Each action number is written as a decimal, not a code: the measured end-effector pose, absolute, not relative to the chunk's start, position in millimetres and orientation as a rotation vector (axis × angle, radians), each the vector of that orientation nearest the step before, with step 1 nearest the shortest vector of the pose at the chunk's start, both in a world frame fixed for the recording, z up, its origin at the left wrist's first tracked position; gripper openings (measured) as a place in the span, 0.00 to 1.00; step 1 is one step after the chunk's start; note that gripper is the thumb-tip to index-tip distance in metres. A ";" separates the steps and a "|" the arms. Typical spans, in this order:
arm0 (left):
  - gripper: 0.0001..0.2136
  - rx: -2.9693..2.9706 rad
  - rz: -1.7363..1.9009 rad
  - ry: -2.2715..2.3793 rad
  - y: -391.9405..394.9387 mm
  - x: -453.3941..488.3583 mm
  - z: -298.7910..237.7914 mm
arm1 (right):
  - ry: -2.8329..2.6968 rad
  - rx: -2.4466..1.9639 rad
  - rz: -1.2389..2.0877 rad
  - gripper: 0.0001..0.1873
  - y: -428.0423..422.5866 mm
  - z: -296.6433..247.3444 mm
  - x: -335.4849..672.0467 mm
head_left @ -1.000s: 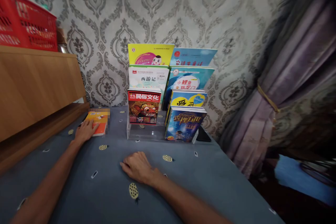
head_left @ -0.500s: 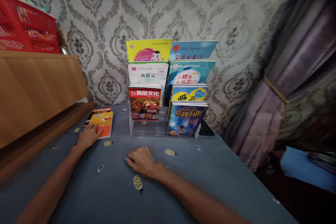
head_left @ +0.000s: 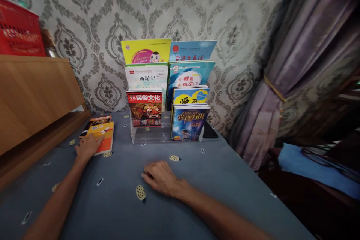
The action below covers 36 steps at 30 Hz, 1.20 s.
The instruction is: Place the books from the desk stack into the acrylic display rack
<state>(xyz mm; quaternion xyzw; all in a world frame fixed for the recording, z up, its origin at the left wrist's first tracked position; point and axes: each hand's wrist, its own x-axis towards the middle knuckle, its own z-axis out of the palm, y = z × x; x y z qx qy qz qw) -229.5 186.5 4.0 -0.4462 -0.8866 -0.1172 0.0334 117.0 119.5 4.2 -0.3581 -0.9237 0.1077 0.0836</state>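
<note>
My left hand (head_left: 87, 146) lies with its fingers flat on an orange book (head_left: 103, 138) on the blue-grey cloth. A darker book (head_left: 95, 122) lies just beyond it. My right hand (head_left: 159, 177) rests palm down on the cloth, fingers loosely curled, holding nothing. In front of both hands stands a clear tiered rack (head_left: 152, 137) full of children's books, with a red-covered one (head_left: 144, 107) at its front left and a dark blue one (head_left: 188, 123) at its front right.
A wooden cabinet (head_left: 33, 90) runs along the left, with a red crate (head_left: 18, 32) on top. Patterned wallpaper is behind the rack. A purple tied curtain (head_left: 281, 82) hangs at the right. The table's right edge drops to a blue cloth (head_left: 315, 170) below.
My left hand has slid the orange book toward me, uncovering the darker book behind it. My right hand has stayed on the cloth. The view has swung a little to the right.
</note>
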 end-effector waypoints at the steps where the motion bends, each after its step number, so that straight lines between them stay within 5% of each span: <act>1: 0.35 -1.389 -0.356 -2.713 186.6 -229.3 3.4 | -2.748 -1.084 0.326 0.15 119.0 4.5 119.4; 36: 0.29 -2.328 -0.196 -2.120 75.4 -208.8 -5.2 | -2.435 -1.043 0.387 0.10 123.8 -5.9 120.6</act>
